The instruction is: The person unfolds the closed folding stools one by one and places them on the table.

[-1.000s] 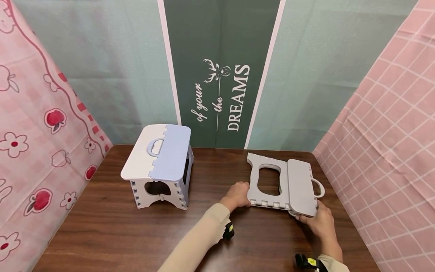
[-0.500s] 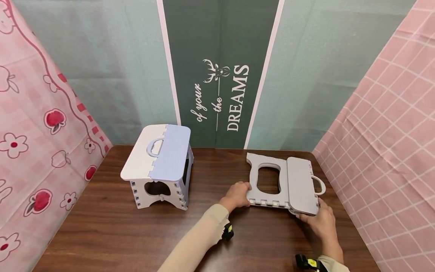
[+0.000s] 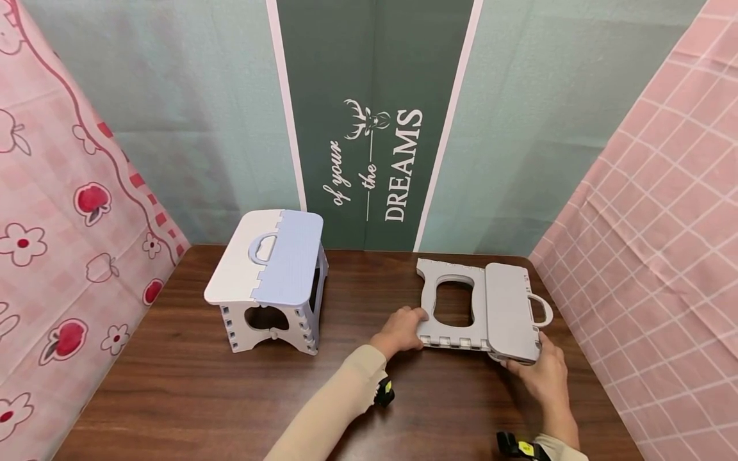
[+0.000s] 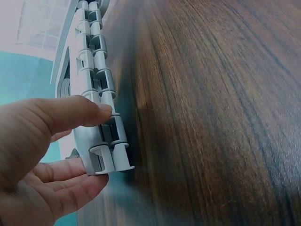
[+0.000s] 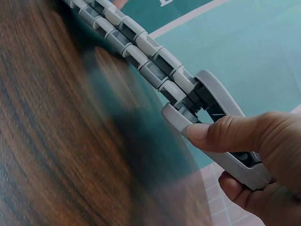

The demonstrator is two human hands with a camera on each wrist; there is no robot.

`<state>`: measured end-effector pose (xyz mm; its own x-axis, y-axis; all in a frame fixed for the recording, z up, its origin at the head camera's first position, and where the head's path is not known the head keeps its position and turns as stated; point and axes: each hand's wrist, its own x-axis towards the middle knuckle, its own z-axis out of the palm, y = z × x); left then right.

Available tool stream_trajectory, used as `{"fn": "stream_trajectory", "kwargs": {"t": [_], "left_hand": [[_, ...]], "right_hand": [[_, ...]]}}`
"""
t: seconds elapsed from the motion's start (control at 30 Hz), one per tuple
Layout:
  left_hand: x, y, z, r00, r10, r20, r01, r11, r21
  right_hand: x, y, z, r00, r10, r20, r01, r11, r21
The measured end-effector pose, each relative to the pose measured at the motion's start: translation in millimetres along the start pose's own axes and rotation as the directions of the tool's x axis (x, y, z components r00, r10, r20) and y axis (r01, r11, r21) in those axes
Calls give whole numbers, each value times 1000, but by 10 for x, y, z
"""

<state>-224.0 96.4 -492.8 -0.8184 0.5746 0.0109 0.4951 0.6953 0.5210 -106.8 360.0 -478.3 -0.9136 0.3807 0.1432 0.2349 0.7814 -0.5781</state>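
A folded grey folding stool (image 3: 510, 310) is on the right part of the table, its seat panels to the right and its leg frame with the large opening to the left. My left hand (image 3: 401, 330) grips the near left corner of the leg frame. In the left wrist view, the thumb (image 4: 94, 109) lies on the hinged edge and fingers curl beneath the end. My right hand (image 3: 544, 371) holds the near right corner of the seat, below the loop handle (image 3: 542, 310). The right wrist view has that thumb (image 5: 200, 133) pressing one seat half (image 5: 176, 117).
An unfolded white and lilac folding stool (image 3: 265, 256) stands upright on the left of the brown wooden table (image 3: 219, 397). Behind the table hangs a green cloth (image 3: 369, 57) with lettering. Pink cloths, one printed (image 3: 69, 256) and one checked (image 3: 651, 256), border the sides.
The folded grey stool has shifted slightly away from me, its handle end a little more than the leg end. Both hands keep their hold. The white and lilac stool stays in place.
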Motion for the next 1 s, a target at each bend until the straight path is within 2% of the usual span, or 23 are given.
{"fn": "stream_trajectory", "kwargs": {"t": [0.17, 0.43, 0.6, 0.8, 1.0], "left_hand": [[7, -12, 1, 1000, 10, -13, -10, 1000, 6], [0, -25, 12, 999, -33, -3, 33, 999, 12], [-7, -28, -5, 998, -68, -9, 68, 998, -15], [-20, -38, -14, 997, -72, -8, 72, 996, -56], [-34, -54, -6, 997, -75, -19, 73, 993, -87]], "right_hand": [[-12, -67, -33, 1000, -8, -10, 8, 1000, 8], [-22, -127, -56, 999, -13, -37, 13, 1000, 11], [-32, -160, -51, 997, -6, -75, 9, 999, 37], [-56, -214, -49, 992, -16, -123, 24, 998, 66], [-73, -286, -82, 988, -30, -152, 38, 998, 50]]}}
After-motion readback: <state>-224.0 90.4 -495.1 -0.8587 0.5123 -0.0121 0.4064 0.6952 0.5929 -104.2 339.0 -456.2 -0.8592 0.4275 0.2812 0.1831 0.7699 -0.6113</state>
